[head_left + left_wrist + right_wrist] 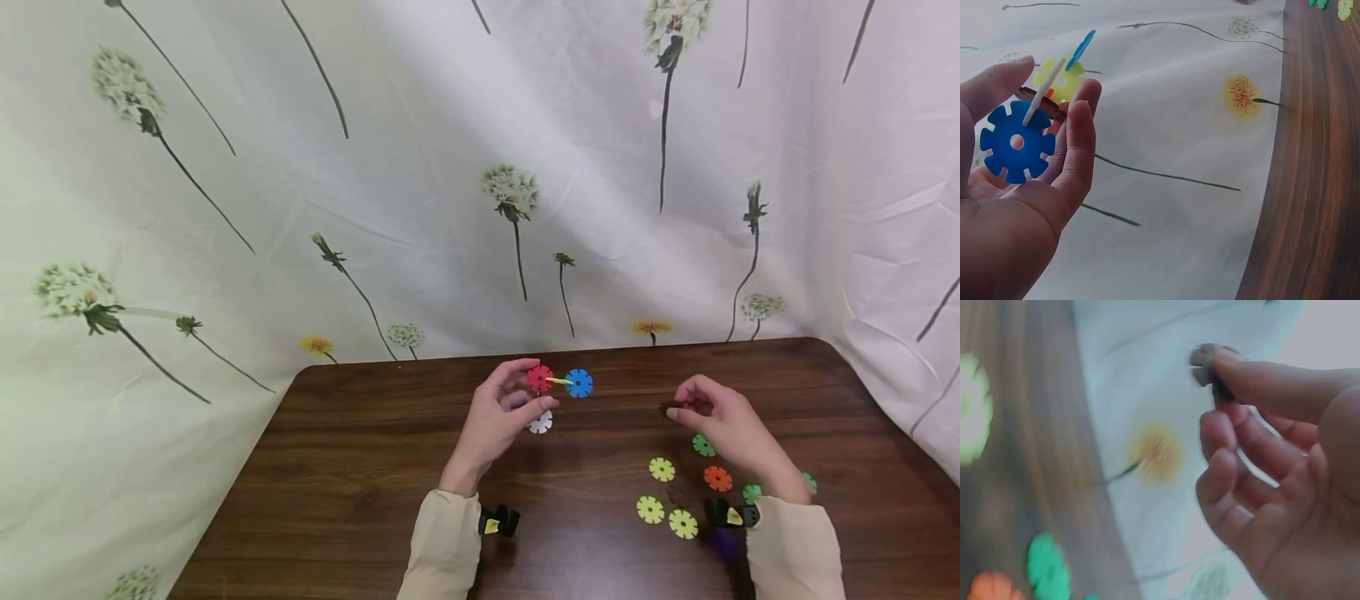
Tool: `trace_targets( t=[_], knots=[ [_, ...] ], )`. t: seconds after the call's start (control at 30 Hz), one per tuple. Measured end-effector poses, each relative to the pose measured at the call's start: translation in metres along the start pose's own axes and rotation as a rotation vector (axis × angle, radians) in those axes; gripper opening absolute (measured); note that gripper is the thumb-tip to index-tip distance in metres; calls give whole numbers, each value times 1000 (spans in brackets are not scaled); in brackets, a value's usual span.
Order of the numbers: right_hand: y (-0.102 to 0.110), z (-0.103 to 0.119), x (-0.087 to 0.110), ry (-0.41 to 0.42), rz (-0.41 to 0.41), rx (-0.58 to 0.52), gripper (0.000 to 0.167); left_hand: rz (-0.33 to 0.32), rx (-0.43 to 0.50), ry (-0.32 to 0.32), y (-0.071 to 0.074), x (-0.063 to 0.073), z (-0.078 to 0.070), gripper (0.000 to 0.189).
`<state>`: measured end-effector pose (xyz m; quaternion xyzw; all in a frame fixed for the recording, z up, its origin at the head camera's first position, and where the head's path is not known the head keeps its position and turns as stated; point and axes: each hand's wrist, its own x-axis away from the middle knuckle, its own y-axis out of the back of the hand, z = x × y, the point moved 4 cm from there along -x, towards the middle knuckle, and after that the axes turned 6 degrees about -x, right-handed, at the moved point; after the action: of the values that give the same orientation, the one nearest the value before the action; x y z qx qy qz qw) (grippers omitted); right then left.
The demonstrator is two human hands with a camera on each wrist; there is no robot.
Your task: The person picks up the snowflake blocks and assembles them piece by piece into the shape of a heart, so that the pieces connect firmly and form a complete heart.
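Note:
My left hand (483, 425) holds a small build of slotted plastic discs between thumb and fingers, above the table. In the head view it shows a red disc (537, 372), a yellow disc seen edge-on (558, 381), a blue disc (579, 393) and a white disc (538, 426). The left wrist view shows another blue disc (1000, 153) near the palm, joined to the white disc (1039, 99), with a brown disc (1059, 115) close by. My right hand (731, 425) pinches a dark brown disc (1202, 357) between thumb and index finger, apart from the build.
Loose discs lie on the dark wooden table (360, 475) below my right hand: several yellow (650, 502), several green (703, 451), an orange one (712, 483) and a brown one (678, 504). Something purple (723, 543) sits by the right wrist. A dandelion-print cloth (435, 250) hangs behind the table.

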<state>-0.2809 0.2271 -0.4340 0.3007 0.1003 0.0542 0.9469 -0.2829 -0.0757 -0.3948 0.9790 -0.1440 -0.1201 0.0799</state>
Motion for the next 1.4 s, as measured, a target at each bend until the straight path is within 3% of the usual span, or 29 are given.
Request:
trace_targets(
  t=[0.3,0.5,0.7,0.9,1.1,1.23,1.4],
  knots=[
    [-19,65,0,206,-96,-81,14,14,69,18,-1,3,1,54],
    [-34,90,-1,265,-132,-109,16,40,83,11,-2,4,0,54],
    [-43,100,-2,376,-198,-88,23,51,89,-1,-4,3,-1,54],
    [-45,102,-4,438,-229,-74,25,59,56,-18,-4,3,-4,55],
    [-47,104,-6,477,-235,-52,24,97,-66,-77,-6,3,-6,60],
    [-51,105,-6,523,-237,-27,24,132,-151,-122,-7,4,-5,53],
    [-55,106,-7,576,-251,-1,24,102,-191,-141,-8,4,-5,43]
  ],
)
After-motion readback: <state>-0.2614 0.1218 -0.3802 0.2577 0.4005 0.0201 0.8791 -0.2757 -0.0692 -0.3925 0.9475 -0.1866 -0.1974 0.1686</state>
